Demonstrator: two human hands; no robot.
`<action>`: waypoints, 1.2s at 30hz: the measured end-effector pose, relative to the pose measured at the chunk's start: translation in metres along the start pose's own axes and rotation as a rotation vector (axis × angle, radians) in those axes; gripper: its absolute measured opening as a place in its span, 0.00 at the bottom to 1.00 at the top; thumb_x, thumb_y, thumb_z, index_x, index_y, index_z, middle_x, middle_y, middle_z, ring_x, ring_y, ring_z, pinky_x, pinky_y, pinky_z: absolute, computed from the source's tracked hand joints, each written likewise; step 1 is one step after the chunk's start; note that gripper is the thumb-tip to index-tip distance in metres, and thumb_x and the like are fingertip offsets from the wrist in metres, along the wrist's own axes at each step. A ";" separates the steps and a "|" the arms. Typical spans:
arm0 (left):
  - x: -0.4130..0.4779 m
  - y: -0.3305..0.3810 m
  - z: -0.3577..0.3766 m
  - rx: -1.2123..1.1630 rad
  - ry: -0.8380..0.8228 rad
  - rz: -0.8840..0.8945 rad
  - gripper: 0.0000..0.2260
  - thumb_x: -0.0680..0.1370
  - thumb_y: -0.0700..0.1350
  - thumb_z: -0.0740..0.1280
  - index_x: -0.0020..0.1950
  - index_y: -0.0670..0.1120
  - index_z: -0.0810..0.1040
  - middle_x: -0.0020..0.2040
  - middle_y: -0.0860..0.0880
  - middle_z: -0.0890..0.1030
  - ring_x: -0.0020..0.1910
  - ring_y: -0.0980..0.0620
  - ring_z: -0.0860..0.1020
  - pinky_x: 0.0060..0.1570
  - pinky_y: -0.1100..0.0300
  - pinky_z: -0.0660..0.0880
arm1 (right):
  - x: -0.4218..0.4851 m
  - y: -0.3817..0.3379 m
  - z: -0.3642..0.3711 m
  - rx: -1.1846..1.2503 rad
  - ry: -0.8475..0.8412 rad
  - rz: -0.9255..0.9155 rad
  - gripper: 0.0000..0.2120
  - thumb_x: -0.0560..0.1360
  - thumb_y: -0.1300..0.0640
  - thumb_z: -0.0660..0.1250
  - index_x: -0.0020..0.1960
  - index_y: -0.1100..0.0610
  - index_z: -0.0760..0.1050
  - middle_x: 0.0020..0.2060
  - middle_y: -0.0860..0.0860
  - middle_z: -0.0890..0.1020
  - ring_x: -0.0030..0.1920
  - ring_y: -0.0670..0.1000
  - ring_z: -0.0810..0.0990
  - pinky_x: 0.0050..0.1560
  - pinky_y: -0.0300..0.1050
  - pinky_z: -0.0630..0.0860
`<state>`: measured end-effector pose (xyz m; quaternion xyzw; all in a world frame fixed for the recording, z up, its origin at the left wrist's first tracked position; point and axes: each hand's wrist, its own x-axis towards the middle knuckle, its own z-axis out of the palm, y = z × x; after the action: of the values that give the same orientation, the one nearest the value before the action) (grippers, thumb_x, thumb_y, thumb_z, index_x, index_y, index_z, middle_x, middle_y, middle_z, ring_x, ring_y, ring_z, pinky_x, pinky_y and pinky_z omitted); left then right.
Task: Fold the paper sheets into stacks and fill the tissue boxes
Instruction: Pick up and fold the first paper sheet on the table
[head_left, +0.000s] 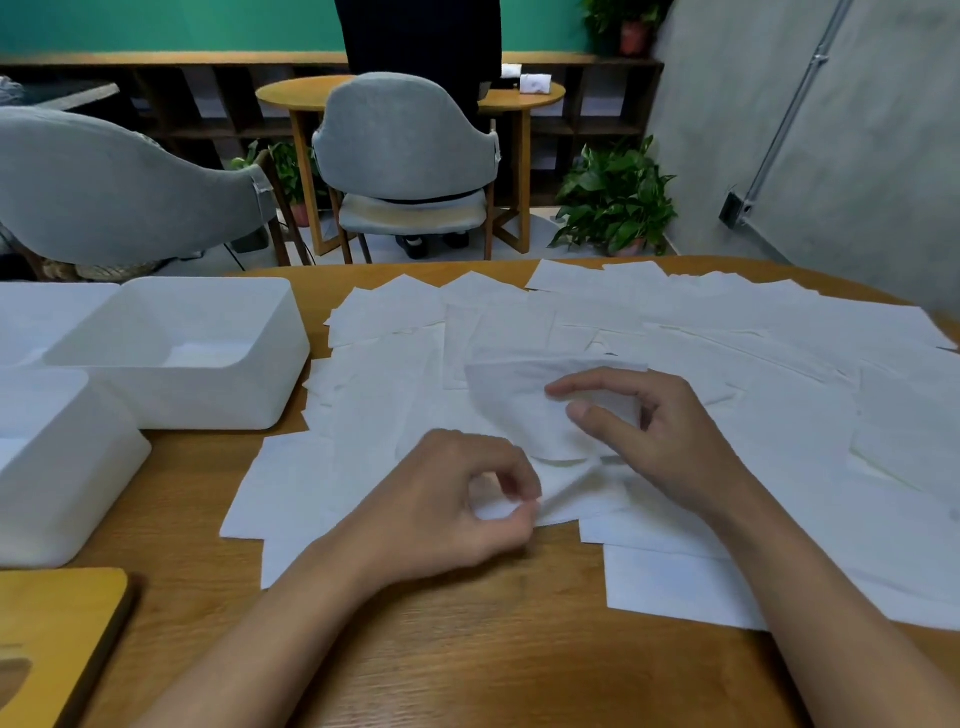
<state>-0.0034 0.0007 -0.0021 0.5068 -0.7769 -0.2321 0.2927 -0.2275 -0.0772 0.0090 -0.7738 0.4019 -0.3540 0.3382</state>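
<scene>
A person leans over a wooden table (467, 649) covered in loose white paper sheets (727, 353), many overlapping. Between the two hands lies one rumpled sheet (524, 410), raised off the others. The left hand (457, 504) has thumb and forefinger pinched shut on its near corner. The right hand (649, 436) rests just beyond and to the right, fingers curled loosely over the sheet's far part, thumb apart from them; I cannot tell whether it actually grips. To the left stand open white tissue boxes (208, 405), well apart from both hands. A wooden lid (57, 623) sits at the near left corner.
</scene>
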 end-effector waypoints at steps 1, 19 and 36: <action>0.000 0.001 -0.005 -0.068 0.041 -0.045 0.03 0.76 0.45 0.75 0.45 0.53 0.85 0.43 0.60 0.85 0.50 0.59 0.83 0.53 0.68 0.73 | -0.002 -0.005 -0.001 0.022 -0.053 -0.025 0.08 0.78 0.48 0.73 0.55 0.48 0.86 0.54 0.40 0.87 0.50 0.33 0.82 0.50 0.26 0.73; 0.006 -0.003 -0.023 -0.323 0.334 -0.136 0.13 0.74 0.49 0.79 0.57 0.56 0.84 0.44 0.57 0.86 0.50 0.58 0.84 0.49 0.70 0.76 | -0.007 -0.019 0.017 0.160 -0.152 0.103 0.24 0.70 0.45 0.79 0.64 0.40 0.77 0.57 0.37 0.80 0.57 0.42 0.80 0.50 0.36 0.78; 0.014 -0.021 -0.023 -0.425 0.506 -0.204 0.13 0.75 0.45 0.79 0.58 0.54 0.84 0.56 0.61 0.84 0.50 0.61 0.78 0.45 0.69 0.73 | -0.003 -0.017 0.007 0.243 -0.103 0.056 0.10 0.76 0.58 0.74 0.55 0.47 0.87 0.53 0.41 0.87 0.58 0.42 0.83 0.56 0.29 0.74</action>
<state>0.0216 -0.0221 0.0032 0.5510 -0.5595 -0.2835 0.5505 -0.2166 -0.0650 0.0183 -0.7328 0.3595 -0.3502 0.4595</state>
